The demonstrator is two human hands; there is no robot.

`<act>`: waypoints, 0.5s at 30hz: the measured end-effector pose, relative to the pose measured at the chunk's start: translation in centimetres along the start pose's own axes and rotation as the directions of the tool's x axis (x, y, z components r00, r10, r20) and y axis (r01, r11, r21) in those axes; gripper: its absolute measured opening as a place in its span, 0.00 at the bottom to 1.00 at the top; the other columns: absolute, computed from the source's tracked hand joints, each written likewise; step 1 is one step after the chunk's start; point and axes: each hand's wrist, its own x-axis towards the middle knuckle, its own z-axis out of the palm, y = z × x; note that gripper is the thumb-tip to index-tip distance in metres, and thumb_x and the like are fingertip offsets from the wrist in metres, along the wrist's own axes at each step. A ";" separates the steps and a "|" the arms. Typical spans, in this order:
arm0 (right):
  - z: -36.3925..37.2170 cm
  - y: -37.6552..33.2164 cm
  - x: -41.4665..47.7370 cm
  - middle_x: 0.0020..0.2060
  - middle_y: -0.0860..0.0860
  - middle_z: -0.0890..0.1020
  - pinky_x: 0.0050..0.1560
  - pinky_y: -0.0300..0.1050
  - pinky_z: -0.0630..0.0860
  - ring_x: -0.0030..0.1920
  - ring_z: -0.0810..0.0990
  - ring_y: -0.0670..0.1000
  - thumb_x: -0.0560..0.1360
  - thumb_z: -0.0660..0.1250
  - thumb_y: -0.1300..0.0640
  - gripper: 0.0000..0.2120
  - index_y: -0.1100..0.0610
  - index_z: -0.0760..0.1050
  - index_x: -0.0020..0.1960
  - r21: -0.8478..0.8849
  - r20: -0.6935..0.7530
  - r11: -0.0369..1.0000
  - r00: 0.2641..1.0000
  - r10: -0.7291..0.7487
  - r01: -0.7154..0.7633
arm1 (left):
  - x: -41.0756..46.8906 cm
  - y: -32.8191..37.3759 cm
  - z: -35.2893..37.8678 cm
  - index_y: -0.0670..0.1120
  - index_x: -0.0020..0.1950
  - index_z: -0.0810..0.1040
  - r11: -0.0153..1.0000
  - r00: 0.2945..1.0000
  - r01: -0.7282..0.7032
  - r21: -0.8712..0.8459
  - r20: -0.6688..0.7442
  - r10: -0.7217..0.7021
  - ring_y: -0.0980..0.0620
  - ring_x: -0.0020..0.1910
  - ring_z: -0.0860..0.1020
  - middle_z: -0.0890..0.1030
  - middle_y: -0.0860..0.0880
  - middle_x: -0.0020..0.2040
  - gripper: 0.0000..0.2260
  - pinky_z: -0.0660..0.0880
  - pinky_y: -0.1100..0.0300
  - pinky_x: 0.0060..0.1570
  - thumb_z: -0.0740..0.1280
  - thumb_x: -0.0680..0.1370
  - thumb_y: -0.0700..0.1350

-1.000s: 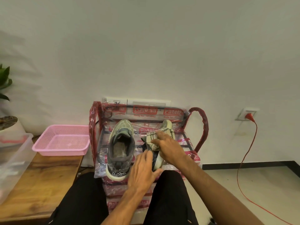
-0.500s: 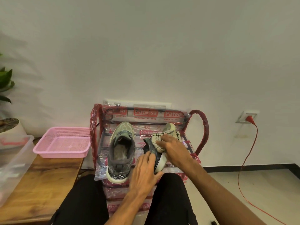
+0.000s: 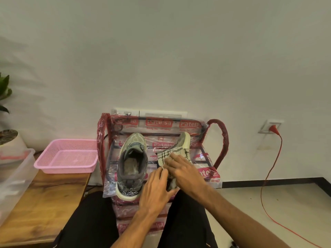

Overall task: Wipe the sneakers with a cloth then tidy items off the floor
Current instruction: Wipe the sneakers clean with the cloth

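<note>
Black trousers (image 3: 93, 221) fill the near edge, one knee on either side of the work. Just beyond them the left hand (image 3: 155, 188) grips the heel of the tipped sneaker (image 3: 184, 140), a grey-green mesh shoe with a cream foam sole lying on its side. The fingers are pressed together over the heel and the thumb is splayed on the near side. Touching that hand, the right hand (image 3: 186, 170) presses a cream cloth with black check lines (image 3: 170, 154) onto the shoe's flank, fingers (image 3: 172, 159) fairly straight and slightly spread.

The shoe looks light. Its mesh will likely give under pressure, while the sole and heel seem stiffer, so the heel is probably the sound place to hold it. The cloth is limp and bunches easily, and it likely needs flat fingers to stay spread.

Beside it to the left stands the upright sneaker (image 3: 132, 158), its opening facing up. Both rest on a red metal rack wrapped in printed clear plastic (image 3: 223, 140). Further left a pink plastic basket (image 3: 62, 169) sits on a wooden table (image 3: 44, 197). On the far wall to the right is a red plug (image 3: 273, 128).
</note>
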 end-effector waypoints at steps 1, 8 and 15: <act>0.0 0.2 0.0 0.64 0.54 0.79 0.68 0.54 0.64 0.67 0.74 0.57 0.65 0.77 0.62 0.26 0.55 0.79 0.62 -0.026 0.006 1.000 1.000 -0.013 0.013 | 0.0 0.0 0.1 0.51 0.63 0.65 1.000 1.000 -0.011 0.010 -0.002 0.011 0.56 0.65 0.68 0.69 0.53 0.66 0.24 0.70 0.63 0.62 0.68 0.74 0.61; -1.3 1.4 2.3 0.70 0.56 0.71 0.74 0.55 0.57 0.74 0.62 0.59 0.76 0.66 0.64 0.21 0.59 0.71 0.69 -0.123 0.053 0.984 0.989 0.135 -0.128 | 0.2 0.2 0.0 0.49 0.63 0.64 0.998 1.000 -0.018 0.057 0.021 0.017 0.52 0.67 0.68 0.69 0.50 0.67 0.24 0.69 0.60 0.64 0.67 0.75 0.61; -0.4 0.8 -0.3 0.61 0.53 0.80 0.65 0.53 0.72 0.65 0.76 0.57 0.62 0.79 0.62 0.27 0.54 0.80 0.60 0.005 -0.017 0.997 0.997 0.079 -0.079 | 0.0 0.4 0.3 0.49 0.61 0.67 0.998 0.999 -0.041 0.048 -0.018 0.042 0.52 0.62 0.72 0.74 0.50 0.63 0.23 0.74 0.60 0.58 0.70 0.73 0.58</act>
